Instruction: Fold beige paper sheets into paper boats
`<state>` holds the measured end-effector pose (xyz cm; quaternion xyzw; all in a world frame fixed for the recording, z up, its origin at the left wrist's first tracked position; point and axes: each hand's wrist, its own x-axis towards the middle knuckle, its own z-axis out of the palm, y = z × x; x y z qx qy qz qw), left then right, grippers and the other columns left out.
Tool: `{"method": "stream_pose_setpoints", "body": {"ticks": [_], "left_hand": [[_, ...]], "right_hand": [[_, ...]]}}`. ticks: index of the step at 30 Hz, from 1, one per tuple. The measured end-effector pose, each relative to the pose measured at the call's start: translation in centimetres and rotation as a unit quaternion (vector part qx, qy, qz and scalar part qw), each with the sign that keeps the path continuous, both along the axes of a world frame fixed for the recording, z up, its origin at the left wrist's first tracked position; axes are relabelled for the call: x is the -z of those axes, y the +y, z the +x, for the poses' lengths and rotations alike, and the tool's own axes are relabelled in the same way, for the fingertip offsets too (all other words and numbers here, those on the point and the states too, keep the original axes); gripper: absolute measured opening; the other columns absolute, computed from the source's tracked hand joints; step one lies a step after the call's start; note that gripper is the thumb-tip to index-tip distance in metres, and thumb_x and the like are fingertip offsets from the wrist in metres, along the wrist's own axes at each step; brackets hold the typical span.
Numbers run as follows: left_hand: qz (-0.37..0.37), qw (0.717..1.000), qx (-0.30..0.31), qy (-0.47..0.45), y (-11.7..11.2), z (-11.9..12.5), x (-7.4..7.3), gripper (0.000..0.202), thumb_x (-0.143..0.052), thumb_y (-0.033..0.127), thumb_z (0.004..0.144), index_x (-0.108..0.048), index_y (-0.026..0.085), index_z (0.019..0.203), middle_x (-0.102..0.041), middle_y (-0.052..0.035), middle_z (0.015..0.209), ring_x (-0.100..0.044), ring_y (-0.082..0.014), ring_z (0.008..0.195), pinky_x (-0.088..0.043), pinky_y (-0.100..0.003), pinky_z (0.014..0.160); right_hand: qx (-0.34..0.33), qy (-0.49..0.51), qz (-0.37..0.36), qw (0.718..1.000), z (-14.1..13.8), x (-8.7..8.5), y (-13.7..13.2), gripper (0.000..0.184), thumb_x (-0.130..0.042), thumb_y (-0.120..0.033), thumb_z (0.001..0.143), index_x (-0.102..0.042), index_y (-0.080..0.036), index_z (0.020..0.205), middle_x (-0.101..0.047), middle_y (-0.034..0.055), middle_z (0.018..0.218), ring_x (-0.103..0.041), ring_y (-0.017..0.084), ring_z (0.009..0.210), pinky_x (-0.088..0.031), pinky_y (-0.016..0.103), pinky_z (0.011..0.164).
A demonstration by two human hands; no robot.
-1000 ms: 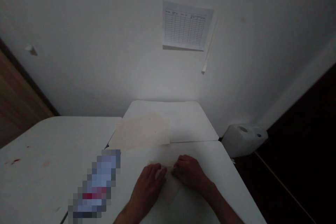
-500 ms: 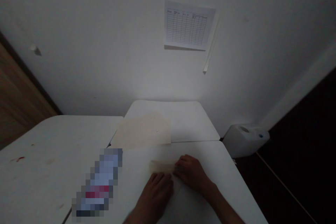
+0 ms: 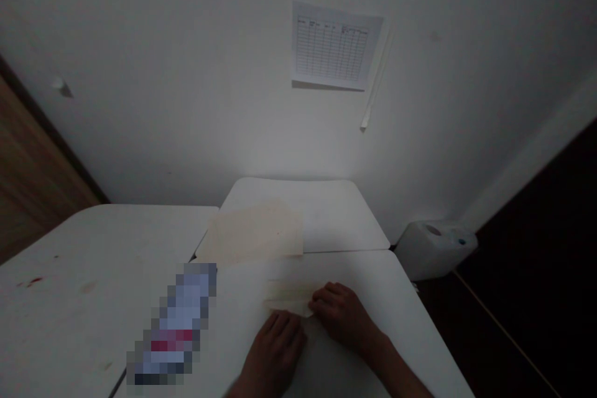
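Note:
A small, thin, pale yellowish sheet (image 3: 288, 293) lies on the white table (image 3: 242, 323), with crease-like lines running across it. My left hand (image 3: 278, 345) is at its near left edge, fingers curled and closed at the edge; the fingertips are partly hidden. At the sheet's right end, my right hand (image 3: 342, 314) has its fingers bent together on the corner, pinching it. Beyond both hands rests a larger beige sheet (image 3: 256, 233), spread flat across the seam between two table tops.
To the left lies a pixelated bluish object (image 3: 175, 323) with a red band. Another white table (image 3: 51, 323) with reddish stains adjoins on that side. A printed chart (image 3: 333, 46) hangs on the wall (image 3: 186, 74). A white plastic jug (image 3: 431, 252) stands beyond the right edge.
Both hands have shifted slightly toward me and drawn a little apart. The small sheet's near edge now shows more, with a lighter strip along it.

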<state>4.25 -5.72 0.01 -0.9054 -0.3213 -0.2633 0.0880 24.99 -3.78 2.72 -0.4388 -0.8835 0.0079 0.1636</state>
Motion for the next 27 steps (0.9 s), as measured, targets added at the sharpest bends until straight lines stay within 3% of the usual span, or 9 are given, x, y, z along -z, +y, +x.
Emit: {"method": "stream_pose_setpoints", "body": {"ticks": [4,8,18,24,27], "left_hand": [[0.066,0.998,-0.016,-0.019,0.5,-0.2,-0.4,0.027,-0.044,0.009,0.088,-0.062,0.016,0.106,-0.068,-0.0117,0.111,-0.062,-0.0267,0.105,-0.052,-0.042,0.089],[0.043,0.999,0.003,0.026,1.1,-0.4,-1.3,0.037,-0.042,0.012,0.089,-0.056,0.014,0.124,-0.064,-0.0116,0.125,-0.059,-0.0247,0.117,-0.052,-0.038,0.092],[0.001,0.999,0.004,0.032,1.0,-0.5,-1.4,0.032,-0.042,0.014,0.09,-0.062,0.015,0.115,-0.067,-0.0105,0.12,-0.064,-0.0267,0.109,-0.057,-0.041,0.086],[-0.013,1.0,0.007,0.008,1.0,-0.6,-1.5,0.033,-0.044,0.016,0.089,-0.062,0.018,0.116,-0.067,-0.009,0.121,-0.064,-0.0258,0.109,-0.056,-0.041,0.088],[-0.001,1.0,0.007,0.011,1.0,-0.6,-1.4,0.031,-0.042,0.016,0.091,-0.062,0.017,0.115,-0.068,-0.0095,0.118,-0.065,-0.0262,0.107,-0.057,-0.041,0.086]], "right_hand": [[-0.011,-0.031,-0.003,0.999,0.1,-0.4,-0.2,0.009,-0.058,-0.02,0.093,-0.064,-0.022,0.099,-0.067,0.0025,0.098,-0.056,0.019,0.089,-0.041,0.032,0.084],[-0.012,-0.037,-0.011,0.999,0.2,-0.8,-0.6,0.016,-0.057,-0.018,0.093,-0.063,-0.022,0.107,-0.066,0.0041,0.105,-0.055,0.02,0.094,-0.041,0.032,0.088],[0.02,0.029,-0.062,0.997,0.2,-2.1,-2.4,0.025,-0.056,-0.019,0.088,-0.061,-0.023,0.112,-0.063,0.0047,0.117,-0.052,0.023,0.105,-0.038,0.037,0.095],[0.078,0.064,-0.017,0.995,-0.9,-0.5,-2.4,0.012,-0.054,-0.019,0.093,-0.065,-0.023,0.09,-0.065,0.0037,0.098,-0.053,0.021,0.097,-0.038,0.037,0.092],[0.093,0.066,-0.025,0.993,-1.6,0.0,-2.2,0.014,-0.053,-0.016,0.093,-0.064,-0.023,0.092,-0.062,0.0035,0.091,-0.053,0.02,0.091,-0.04,0.034,0.088]]}}
